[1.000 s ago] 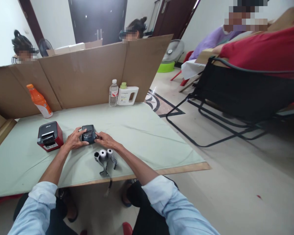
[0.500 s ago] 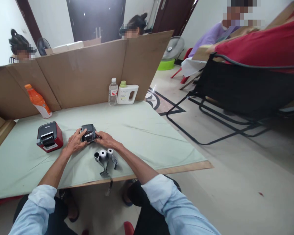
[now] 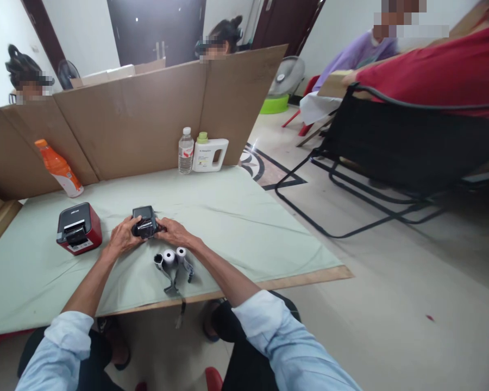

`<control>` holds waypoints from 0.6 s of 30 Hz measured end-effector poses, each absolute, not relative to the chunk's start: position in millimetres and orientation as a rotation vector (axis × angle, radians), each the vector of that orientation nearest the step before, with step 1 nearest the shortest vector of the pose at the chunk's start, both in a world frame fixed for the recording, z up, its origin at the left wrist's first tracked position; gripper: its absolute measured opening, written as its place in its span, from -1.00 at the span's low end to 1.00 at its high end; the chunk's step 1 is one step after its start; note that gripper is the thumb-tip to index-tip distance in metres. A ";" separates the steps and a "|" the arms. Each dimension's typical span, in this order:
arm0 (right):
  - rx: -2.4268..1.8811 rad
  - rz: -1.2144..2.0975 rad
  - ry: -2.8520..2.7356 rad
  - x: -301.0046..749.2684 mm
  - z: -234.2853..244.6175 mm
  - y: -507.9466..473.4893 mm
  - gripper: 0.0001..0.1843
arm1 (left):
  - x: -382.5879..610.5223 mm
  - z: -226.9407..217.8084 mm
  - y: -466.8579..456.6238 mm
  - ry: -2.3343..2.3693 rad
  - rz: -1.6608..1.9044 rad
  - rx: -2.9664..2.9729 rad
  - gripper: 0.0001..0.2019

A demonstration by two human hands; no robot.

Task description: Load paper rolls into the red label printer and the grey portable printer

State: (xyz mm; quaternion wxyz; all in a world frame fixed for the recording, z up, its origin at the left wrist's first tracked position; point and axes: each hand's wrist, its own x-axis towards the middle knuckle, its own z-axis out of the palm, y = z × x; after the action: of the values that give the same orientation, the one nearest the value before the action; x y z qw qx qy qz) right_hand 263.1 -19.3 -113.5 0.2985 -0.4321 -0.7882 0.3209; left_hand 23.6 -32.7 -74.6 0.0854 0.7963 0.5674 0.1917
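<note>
A small black portable printer (image 3: 143, 213) is on the light green tablecloth, with both hands around it. My left hand (image 3: 124, 234) grips its left side, the thumb lying over the top. On the opposite side, my right hand (image 3: 174, 232) holds the printer's right edge with bent fingers. Just in front of the hands lie several paper rolls (image 3: 169, 257), with loose grey strips trailing toward the table edge. To the left of my left hand stands a larger red and black label printer (image 3: 80, 228).
An orange bottle (image 3: 59, 169) leans against the cardboard partition (image 3: 130, 119). A clear water bottle (image 3: 186, 152) and a white jug with a green cap (image 3: 210, 155) stand at the back right. A black folding chair (image 3: 395, 141) is beyond the table's right side; other people sit nearby.
The whole view has shifted slightly, so things appear a little further left. Both hands stay on the small black printer, with little visible movement.
</note>
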 end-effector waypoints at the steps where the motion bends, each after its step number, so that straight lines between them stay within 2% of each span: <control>1: -1.144 0.854 -2.094 263.2 -113.1 -19.1 -0.76 | 24.2 -74.5 -32.1 1.679 0.590 2.380 -0.23; 13: -1.075 0.884 -2.015 264.0 -108.6 -18.7 -0.85 | 27.3 -83.0 -18.4 1.488 0.712 2.428 -0.26; 18: -1.149 0.802 -1.883 289.7 -105.5 -15.4 -0.75 | 67.2 -77.6 6.3 1.421 0.746 2.401 -0.22</control>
State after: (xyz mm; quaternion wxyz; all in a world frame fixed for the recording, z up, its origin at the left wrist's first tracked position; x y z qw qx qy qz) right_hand 289.7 -15.4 -105.5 0.3870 -0.4514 -0.7397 0.3151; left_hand 67.2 6.3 -77.6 0.1263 0.8246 0.4882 0.2564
